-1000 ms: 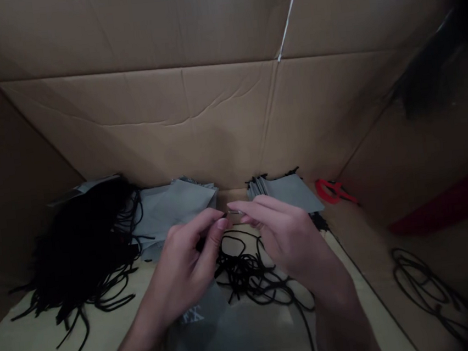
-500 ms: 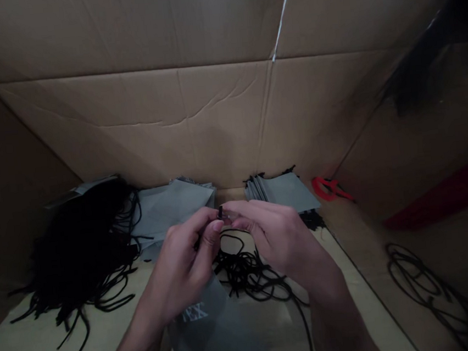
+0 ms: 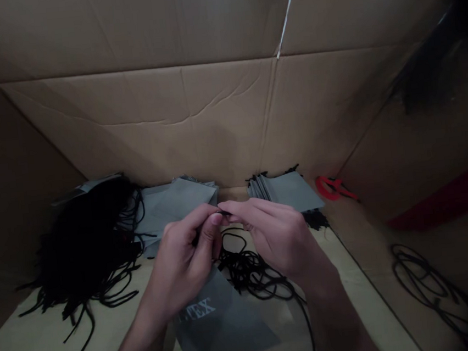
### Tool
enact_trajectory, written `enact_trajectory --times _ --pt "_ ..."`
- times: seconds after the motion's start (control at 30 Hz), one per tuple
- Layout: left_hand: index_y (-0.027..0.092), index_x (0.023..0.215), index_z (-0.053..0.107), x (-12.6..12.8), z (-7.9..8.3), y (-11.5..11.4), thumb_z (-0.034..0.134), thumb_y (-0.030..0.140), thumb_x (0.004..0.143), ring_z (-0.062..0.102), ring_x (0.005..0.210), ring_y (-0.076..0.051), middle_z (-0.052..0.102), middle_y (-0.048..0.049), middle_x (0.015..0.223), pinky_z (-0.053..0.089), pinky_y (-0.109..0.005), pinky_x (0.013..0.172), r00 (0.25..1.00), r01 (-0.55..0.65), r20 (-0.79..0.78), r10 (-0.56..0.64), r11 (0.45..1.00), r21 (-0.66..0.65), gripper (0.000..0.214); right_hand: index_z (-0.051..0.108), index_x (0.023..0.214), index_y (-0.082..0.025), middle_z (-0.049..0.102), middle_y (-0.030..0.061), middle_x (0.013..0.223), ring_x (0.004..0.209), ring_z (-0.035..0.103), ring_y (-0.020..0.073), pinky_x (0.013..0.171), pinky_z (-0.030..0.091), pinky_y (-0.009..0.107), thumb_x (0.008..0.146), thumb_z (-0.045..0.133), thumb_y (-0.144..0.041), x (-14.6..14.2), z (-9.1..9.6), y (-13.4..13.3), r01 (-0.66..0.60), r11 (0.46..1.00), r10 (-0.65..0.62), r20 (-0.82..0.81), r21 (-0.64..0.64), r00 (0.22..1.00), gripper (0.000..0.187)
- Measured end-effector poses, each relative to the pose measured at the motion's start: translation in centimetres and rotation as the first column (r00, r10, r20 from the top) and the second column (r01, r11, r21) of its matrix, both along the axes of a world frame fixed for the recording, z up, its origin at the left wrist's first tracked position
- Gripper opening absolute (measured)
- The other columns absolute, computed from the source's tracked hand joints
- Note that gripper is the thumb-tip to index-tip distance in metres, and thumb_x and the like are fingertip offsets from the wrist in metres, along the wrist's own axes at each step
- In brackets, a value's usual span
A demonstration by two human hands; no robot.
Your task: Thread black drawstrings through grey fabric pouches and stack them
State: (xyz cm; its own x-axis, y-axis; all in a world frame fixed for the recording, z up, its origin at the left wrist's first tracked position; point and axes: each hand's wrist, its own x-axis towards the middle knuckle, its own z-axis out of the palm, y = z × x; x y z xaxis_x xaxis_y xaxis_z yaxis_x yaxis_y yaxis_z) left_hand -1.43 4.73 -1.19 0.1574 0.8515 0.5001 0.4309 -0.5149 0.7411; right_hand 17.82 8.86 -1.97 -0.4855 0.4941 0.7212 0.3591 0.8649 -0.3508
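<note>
My left hand [image 3: 184, 257] and my right hand [image 3: 273, 238] meet fingertip to fingertip in the middle, both pinched on the end of a thin black cord [image 3: 222, 213]. The cord runs down into a loose tangle of black cord [image 3: 254, 275] on the table between my wrists. A grey fabric pouch with white letters [image 3: 223, 323] hangs below my left hand and lies partly on the table. Whether the cord passes through the pouch is hidden by my fingers.
A big heap of black cords [image 3: 84, 250] lies at the left. Two stacks of grey pouches [image 3: 174, 206] [image 3: 287, 189] sit at the back. Red scissors [image 3: 334, 188] rest at the right, more cord loops [image 3: 426, 284] beyond. Cardboard walls [image 3: 212, 117] enclose the space.
My fingertips have closed together on the cord end, and the grey pouch has swung lower and forward so its white letters show more.
</note>
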Motion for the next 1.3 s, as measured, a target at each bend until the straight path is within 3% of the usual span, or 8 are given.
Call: enact_trajectory --times 0.17,0.33,0.6,0.73,1.0,1.1,1.2,1.3 --pt "0.019 0.082 0.067 -0.4 -0.2 0.1 0.052 0.029 0.113 0.055 0.052 -0.008 0.064 0.0017 0.066 0.042 -0.021 0.051 0.999 0.024 0.037 -0.024 1.0 -0.013 0.036 0.073 0.12 -0.018 0.084 0.0076 0.109 0.098 0.079 0.019 0.088 0.064 0.032 0.11 0.052 -0.012 -0.3 0.3 -0.2 0.027 1.0 -0.027 -0.026 -0.012 0.999 0.025" --pt "0.021 0.108 0.075 -0.8 -0.6 0.4 0.066 0.02 0.105 0.065 0.051 -0.007 0.075 0.002 0.081 0.051 -0.017 0.05 0.99 -0.022 0.144 0.011 0.997 0.075 0.009 0.073 0.114 -0.017 0.082 0.0076 0.104 0.093 0.076 0.0179 0.086 0.061 0.03 0.111 0.051 -0.016 -0.4 0.5 -0.4 -0.006 0.998 0.002 -0.06 -0.069 0.998 0.022" --pt "0.027 0.116 0.086 -1.4 -1.1 1.3 0.073 0.008 0.099 0.064 0.053 -0.006 0.079 -0.0003 0.087 0.052 -0.018 0.051 0.972 0.09 0.192 -0.134 0.971 0.222 0.029 0.072 0.105 -0.017 0.076 0.0035 0.088 0.077 0.07 0.0146 0.072 0.055 0.027 0.11 0.049 -0.017 -0.4 0.9 -0.7 -0.059 0.979 0.044 -0.079 -0.195 0.996 0.024" --pt "0.029 0.112 0.088 -1.5 -1.2 2.0 0.083 0.01 0.092 0.068 0.064 -0.01 0.078 -0.0028 0.088 0.054 -0.021 0.057 0.967 0.113 0.184 -0.179 0.94 0.322 0.028 0.071 0.102 -0.017 0.073 0.0009 0.083 0.071 0.065 0.0118 0.067 0.05 0.025 0.109 0.05 -0.018 -0.1 1.2 -0.7 -0.129 0.959 0.11 -0.09 -0.254 0.99 0.023" --pt "0.029 0.099 0.089 -0.8 -1.4 2.4 0.085 0.018 0.092 0.069 0.076 -0.015 0.076 -0.0032 0.085 0.057 -0.027 0.068 0.976 -0.007 0.203 -0.081 0.916 0.401 0.015 0.07 0.094 -0.019 0.067 -0.0018 0.074 0.064 0.06 0.011 0.061 0.047 0.025 0.109 0.05 -0.02 -0.4 1.4 -0.9 -0.149 0.945 0.127 -0.091 -0.292 0.988 0.026" --pt "0.027 0.095 0.088 -0.6 -1.3 2.3 0.084 0.015 0.092 0.07 0.079 -0.015 0.077 -0.0031 0.087 0.057 -0.028 0.071 0.977 -0.062 0.213 -0.024 0.92 0.388 0.013 0.073 0.105 -0.017 0.075 0.0012 0.087 0.074 0.068 0.0123 0.068 0.052 0.025 0.109 0.05 -0.018 -0.6 1.3 -1.1 -0.092 0.958 0.068 -0.096 -0.271 0.993 0.023" --pt "0.026 0.093 0.088 -0.4 -1.3 2.3 0.085 0.018 0.091 0.066 0.076 -0.014 0.073 -0.0018 0.084 0.052 -0.025 0.065 0.969 -0.156 0.237 0.07 0.916 0.369 0.008 0.07 0.124 -0.015 0.08 0.0061 0.109 0.092 0.075 0.0156 0.082 0.059 0.026 0.105 0.059 -0.016 -1.0 0.9 -1.3 -0.044 0.973 0.017 -0.119 -0.226 0.993 0.022" --pt "0.025 0.091 0.087 -0.2 -1.4 2.2 0.086 0.023 0.091 0.063 0.073 -0.013 0.071 -0.0012 0.08 0.05 -0.025 0.061 0.961 -0.206 0.252 0.115 0.906 0.37 0.003 0.072 0.122 -0.014 0.08 0.0084 0.108 0.096 0.075 0.0193 0.087 0.06 0.031 0.105 0.065 -0.021 -1.5 0.3 -1.2 0.013 0.99 -0.026 -0.092 -0.14 0.995 0.019"
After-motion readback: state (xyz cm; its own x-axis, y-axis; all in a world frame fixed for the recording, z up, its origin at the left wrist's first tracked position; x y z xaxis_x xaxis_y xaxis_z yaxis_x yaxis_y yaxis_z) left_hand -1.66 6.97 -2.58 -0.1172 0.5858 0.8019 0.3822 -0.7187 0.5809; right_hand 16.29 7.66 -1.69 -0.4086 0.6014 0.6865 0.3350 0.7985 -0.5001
